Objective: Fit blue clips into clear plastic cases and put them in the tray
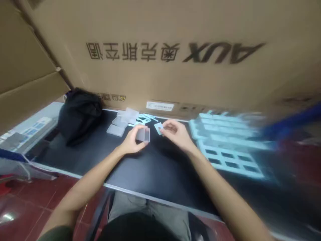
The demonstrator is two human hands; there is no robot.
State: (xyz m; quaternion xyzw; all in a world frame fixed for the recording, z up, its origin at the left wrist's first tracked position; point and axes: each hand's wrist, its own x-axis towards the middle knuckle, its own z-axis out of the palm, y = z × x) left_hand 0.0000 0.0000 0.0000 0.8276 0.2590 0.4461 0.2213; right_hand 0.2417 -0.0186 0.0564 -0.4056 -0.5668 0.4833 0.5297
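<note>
Held between thumb and fingers of my left hand (131,140) is a small clear plastic box (143,134), tilted so that one end faces right. My right hand (177,134) pinches a small pale blue card-like piece (158,127) just right of the box, apart from it. Behind my left hand lie several clear plastic boxes (117,126) in a loose pile. Thin pale blue strips (145,118) are scattered beside that pile. Motion blur hides the finer details of the pieces.
Stacked light blue frames with rectangular openings (230,154) stand on the right of the black table (160,177). A black cloth bundle (79,115) sits at the left. A large cardboard box (160,80) walls off the back. Further left is a white tray with blue pieces (32,130).
</note>
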